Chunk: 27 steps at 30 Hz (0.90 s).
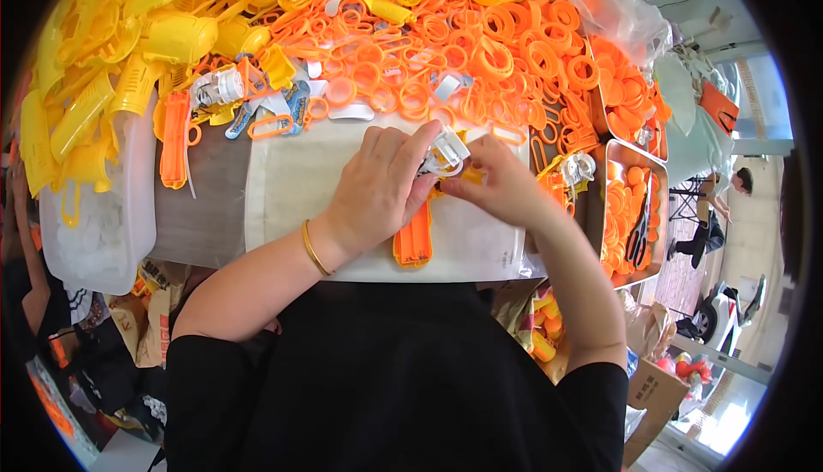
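Above the pale work mat [300, 180], both hands are closed round one partly assembled plastic toy part. It shows a white mechanism [446, 151] on top, bits of yellow at its side and a long orange trough-shaped piece [414, 242] hanging below. My left hand [370, 179], with a gold bangle at the wrist, grips the mechanism from the left between thumb and fingers. From the right, my right hand [507, 182] pinches at the same part with thumb and fingers; the exact spot of contact is hidden.
Orange rings and loops [429, 52] are heaped behind the mat, with yellow shells [176, 36] at the far left. A similar assembly [176, 142] lies left of the mat. Scissors [639, 232] rest in a metal tray [607, 176] of orange discs. A translucent tub [99, 249] stands left.
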Tool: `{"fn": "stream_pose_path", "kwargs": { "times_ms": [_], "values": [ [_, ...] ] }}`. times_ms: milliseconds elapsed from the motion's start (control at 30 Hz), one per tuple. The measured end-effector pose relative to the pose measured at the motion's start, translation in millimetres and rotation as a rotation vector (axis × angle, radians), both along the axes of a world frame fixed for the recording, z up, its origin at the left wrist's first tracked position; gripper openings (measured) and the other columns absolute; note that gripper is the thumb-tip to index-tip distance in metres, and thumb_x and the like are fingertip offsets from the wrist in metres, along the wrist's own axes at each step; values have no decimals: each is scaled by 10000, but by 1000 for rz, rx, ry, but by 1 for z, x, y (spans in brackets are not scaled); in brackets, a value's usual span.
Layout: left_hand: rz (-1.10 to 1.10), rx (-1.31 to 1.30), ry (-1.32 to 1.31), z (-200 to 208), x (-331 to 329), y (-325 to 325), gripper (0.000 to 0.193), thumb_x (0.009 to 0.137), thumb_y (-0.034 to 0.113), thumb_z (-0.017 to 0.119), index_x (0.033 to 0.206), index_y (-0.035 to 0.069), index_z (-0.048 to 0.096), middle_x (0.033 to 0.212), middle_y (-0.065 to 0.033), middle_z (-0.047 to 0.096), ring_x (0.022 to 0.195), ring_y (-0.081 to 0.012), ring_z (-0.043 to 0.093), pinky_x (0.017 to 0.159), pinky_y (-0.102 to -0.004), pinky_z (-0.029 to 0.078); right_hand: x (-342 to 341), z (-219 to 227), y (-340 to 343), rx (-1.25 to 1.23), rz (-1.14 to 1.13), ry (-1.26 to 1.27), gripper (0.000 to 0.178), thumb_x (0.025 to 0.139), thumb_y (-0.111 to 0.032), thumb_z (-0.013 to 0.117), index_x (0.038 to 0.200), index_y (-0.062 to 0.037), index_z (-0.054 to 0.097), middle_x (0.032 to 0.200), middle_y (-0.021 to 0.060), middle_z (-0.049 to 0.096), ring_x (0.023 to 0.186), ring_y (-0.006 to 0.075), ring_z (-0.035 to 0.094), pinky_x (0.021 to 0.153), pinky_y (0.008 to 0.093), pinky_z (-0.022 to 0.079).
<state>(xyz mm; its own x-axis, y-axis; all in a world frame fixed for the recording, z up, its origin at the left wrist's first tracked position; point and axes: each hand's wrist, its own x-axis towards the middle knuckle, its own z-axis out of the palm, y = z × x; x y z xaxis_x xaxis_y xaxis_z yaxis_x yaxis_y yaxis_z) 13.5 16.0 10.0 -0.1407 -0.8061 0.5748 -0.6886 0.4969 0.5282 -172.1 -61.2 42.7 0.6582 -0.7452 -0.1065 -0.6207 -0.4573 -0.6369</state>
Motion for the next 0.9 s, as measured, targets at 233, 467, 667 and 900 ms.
{"fn": "stream_pose_path", "kwargs": {
  "times_ms": [233,467,667,900],
  "values": [
    [-146,146,-99,18,8,-3,698,712,146,724,1316,17,399,971,-124,500,868,-303,478,789,-402,433,2,14,-14,393,-81,353,369,635,-251,810,869,-41,617,801,95,614,717,176,577,641,318,468],
    [10,188,25,20,4,5,691,586,117,822,1133,27,411,1031,-140,473,968,-325,496,842,-385,445,-8,8,25,-346,160,-119,784,631,-130,802,1335,-122,458,989,117,555,896,287,587,733,389,507],
    [67,271,204,8,15,10,651,593,145,833,1080,25,418,1048,-154,468,991,-326,502,852,-384,449,10,32,14,-213,134,21,586,669,-133,700,1233,-116,541,899,105,558,817,282,607,698,388,510],
    [48,300,174,3,18,8,620,594,154,841,1051,30,441,1021,-150,482,965,-328,496,845,-397,435,29,34,-8,-112,312,19,562,651,-140,676,1200,-154,560,923,120,537,874,304,593,706,403,495]
  ]
}}
